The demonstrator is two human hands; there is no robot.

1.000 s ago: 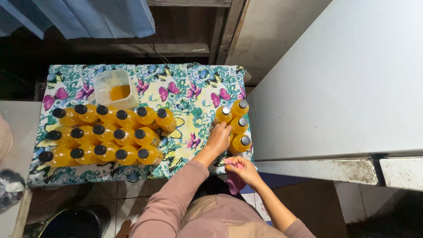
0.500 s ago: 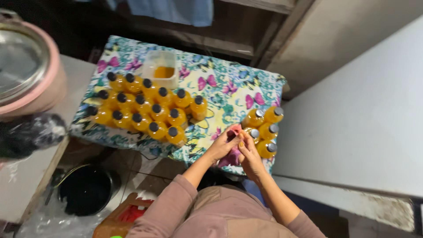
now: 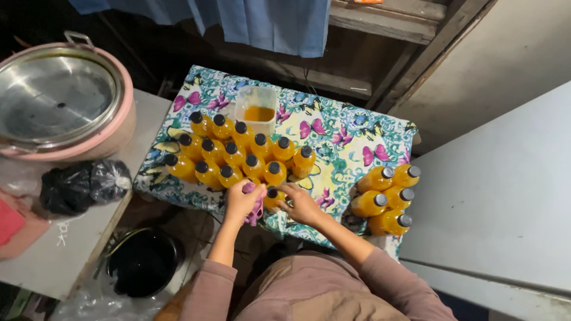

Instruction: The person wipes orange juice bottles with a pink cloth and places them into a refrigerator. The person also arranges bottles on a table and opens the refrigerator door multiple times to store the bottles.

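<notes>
below, left hand (image 3: 241,201) gripping pink cloth (image 3: 257,208), right hand (image 3: 300,205) fingers curled around orange bottle (image 3: 272,197)

1. A cluster of bottles (image 3: 238,154) stands on the worktop (image 3: 351,137), a tub (image 3: 256,110) behind it.
2. Four lying bottles (image 3: 386,199) sit well right.
3. A pot (image 3: 59,101) stands left.
4. Both hands, the left hand (image 3: 241,201) and the right hand (image 3: 301,205), meet at the front bottle (image 3: 273,197).
</notes>
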